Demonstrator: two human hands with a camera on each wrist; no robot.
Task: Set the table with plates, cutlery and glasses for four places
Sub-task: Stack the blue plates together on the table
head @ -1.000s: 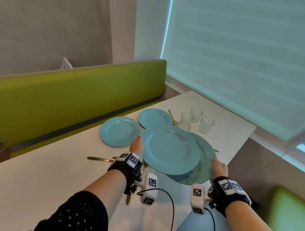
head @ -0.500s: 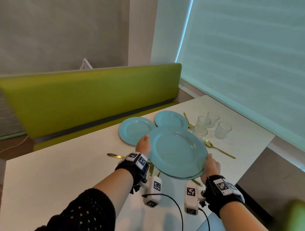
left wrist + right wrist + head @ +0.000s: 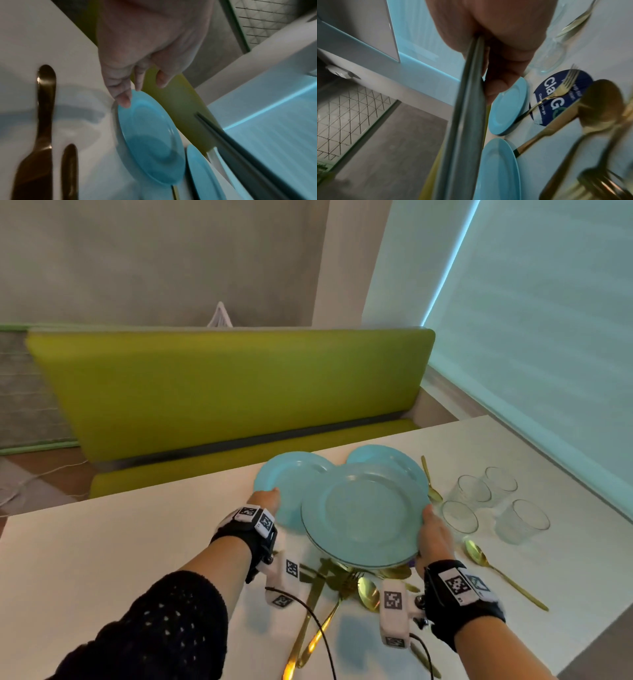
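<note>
blue large plates [image 3: 364, 513] being held stacked above the white table [image 3: 102, 546], right hand [image 3: 433, 537] gripping their right rim, left hand [image 3: 265, 501] touching a small blue plate [image 3: 291, 474] with relaxed fingers, gold cutlery [image 3: 342, 583] lying underneath, four glasses [image 3: 493, 503] sitting just right

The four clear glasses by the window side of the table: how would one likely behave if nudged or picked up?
The glasses look short and wide, so one would probably slide, not tip. Smooth bare walls may be slippery. They stand close together, so a nudge could knock one against the next; likely fragile.
</note>
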